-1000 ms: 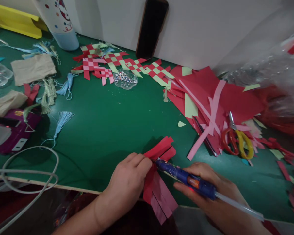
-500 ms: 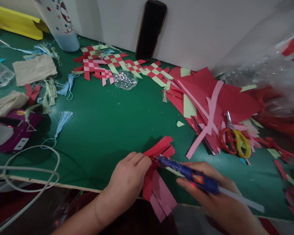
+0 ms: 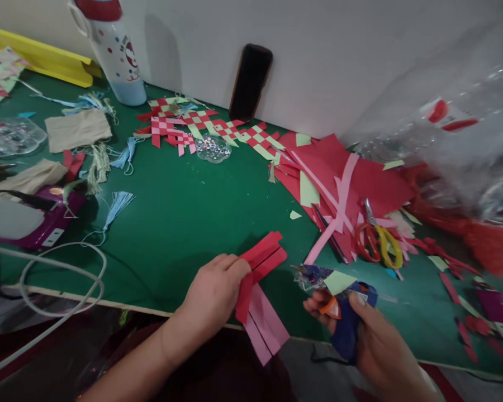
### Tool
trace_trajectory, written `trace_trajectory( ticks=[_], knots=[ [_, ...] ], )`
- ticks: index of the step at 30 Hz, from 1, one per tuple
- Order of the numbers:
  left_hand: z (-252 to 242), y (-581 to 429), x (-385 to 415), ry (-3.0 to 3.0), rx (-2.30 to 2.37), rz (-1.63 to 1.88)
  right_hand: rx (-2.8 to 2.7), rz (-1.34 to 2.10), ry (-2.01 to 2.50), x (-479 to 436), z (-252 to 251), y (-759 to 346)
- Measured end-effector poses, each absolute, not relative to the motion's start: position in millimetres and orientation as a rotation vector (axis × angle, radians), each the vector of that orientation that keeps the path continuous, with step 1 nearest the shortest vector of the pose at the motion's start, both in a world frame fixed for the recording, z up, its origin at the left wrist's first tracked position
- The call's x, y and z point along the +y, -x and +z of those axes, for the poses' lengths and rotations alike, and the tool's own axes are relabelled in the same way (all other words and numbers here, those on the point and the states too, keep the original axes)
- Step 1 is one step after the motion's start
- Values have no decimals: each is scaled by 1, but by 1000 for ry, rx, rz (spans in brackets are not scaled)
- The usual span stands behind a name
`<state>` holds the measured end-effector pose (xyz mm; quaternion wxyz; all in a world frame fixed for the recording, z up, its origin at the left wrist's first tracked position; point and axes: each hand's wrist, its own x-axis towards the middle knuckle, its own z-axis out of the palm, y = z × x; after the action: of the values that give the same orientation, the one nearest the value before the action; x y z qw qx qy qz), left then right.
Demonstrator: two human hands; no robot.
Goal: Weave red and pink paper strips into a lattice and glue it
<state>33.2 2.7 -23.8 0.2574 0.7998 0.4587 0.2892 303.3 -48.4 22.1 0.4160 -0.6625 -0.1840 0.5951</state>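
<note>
My left hand is closed on a bundle of red and pink paper strips at the near edge of the green table. The strips fan out above and below my fingers. My right hand grips a blue glue gun with an orange trigger, held upright to the right of the strips and apart from them. A small pale green paper scrap sits on top of the gun.
Red and yellow scissors lie on a heap of red paper at the right. Woven red-green paper pieces, a dish of googly eyes, a phone, a bottle, tassels, a purple device with cable.
The glue gun has pulled away from the strips to the right and turned upright in my right hand. My left hand still holds the strips. The view has tilted up a little.
</note>
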Motion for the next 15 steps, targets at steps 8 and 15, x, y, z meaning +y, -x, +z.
trace_trajectory(
  ticks=[8, 15],
  knots=[
    [-24, -34, 3, -2176, 1247, 904, -622, 1490, 1333, -77, 19, -313],
    [-20, -32, 3, -2171, 1240, 873, -537, 1402, 1218, -81, 30, -309]
  ],
)
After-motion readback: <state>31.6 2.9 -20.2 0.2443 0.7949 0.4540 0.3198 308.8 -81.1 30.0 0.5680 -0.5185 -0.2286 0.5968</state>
